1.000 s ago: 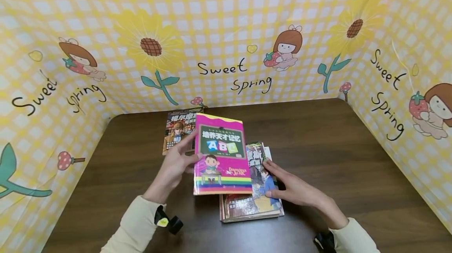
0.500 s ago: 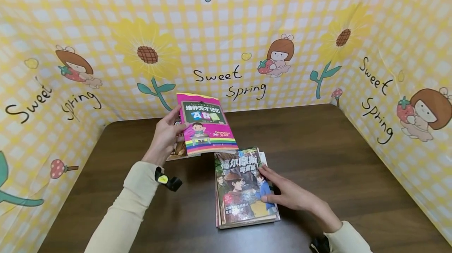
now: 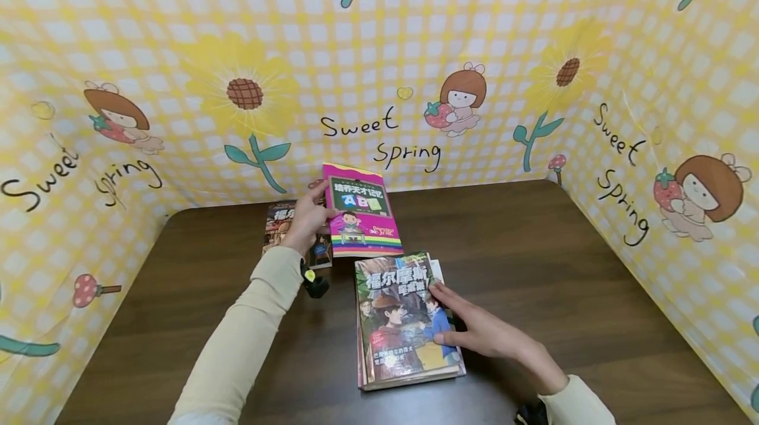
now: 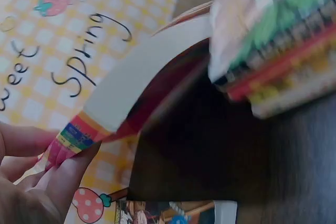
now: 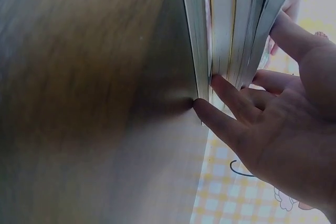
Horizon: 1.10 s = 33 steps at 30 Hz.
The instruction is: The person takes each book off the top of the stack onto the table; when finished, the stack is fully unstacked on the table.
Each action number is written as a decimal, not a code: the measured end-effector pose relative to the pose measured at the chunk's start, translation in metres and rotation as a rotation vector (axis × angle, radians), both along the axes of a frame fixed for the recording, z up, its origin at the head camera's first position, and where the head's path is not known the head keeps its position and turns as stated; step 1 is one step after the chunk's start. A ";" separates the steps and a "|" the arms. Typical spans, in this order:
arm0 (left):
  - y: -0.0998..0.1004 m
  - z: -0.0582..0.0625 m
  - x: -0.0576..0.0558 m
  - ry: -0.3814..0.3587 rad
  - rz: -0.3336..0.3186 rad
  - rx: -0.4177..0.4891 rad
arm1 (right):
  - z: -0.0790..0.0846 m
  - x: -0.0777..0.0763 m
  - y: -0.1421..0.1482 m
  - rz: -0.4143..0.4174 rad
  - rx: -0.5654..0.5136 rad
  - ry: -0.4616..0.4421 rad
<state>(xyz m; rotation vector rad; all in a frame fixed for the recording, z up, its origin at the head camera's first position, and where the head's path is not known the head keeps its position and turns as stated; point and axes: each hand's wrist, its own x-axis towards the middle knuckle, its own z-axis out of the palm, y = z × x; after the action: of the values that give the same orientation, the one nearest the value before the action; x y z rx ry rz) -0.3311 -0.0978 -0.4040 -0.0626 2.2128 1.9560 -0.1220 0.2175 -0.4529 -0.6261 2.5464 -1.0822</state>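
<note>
My left hand (image 3: 309, 219) pinches a pink ABC book (image 3: 363, 222) along its left edge. The book is lifted at the back of the table; in the left wrist view its page block (image 4: 128, 80) bows. Partly behind my left hand lies a dark illustrated book (image 3: 279, 222), half hidden. A stack of several books (image 3: 394, 329) sits near the middle, a comic-style detective cover on top. My right hand (image 3: 489, 331) rests at its right side, fingers mostly straight. In the right wrist view, fingertips (image 5: 220, 80) touch the stack's page edges (image 5: 226, 19).
The brown wooden table (image 3: 522, 267) extends to both sides of the books. Behind it and at the sides hangs a yellow checked cloth (image 3: 356, 69) with sunflowers and printed lettering.
My left hand has carried the pink book off the stack, away to the back, then slightly right, uncovering the detective cover. My right hand stays at the stack; the view has shifted slightly.
</note>
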 end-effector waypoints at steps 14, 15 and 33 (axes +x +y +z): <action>0.014 -0.030 -0.010 -0.017 -0.098 -0.192 | -0.003 0.003 0.004 0.002 0.003 0.016; 0.013 -0.033 -0.010 -0.029 -0.106 -0.207 | -0.003 0.004 0.004 0.006 0.000 0.011; 0.024 -0.044 -0.004 0.182 -0.191 -0.662 | 0.000 0.002 0.001 0.029 -0.001 0.011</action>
<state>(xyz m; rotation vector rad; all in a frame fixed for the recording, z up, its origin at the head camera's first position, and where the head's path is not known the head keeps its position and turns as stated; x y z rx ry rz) -0.3351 -0.0742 -0.4480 0.2344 2.7673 1.1067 -0.1196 0.2186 -0.4526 -0.6686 2.5379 -1.0727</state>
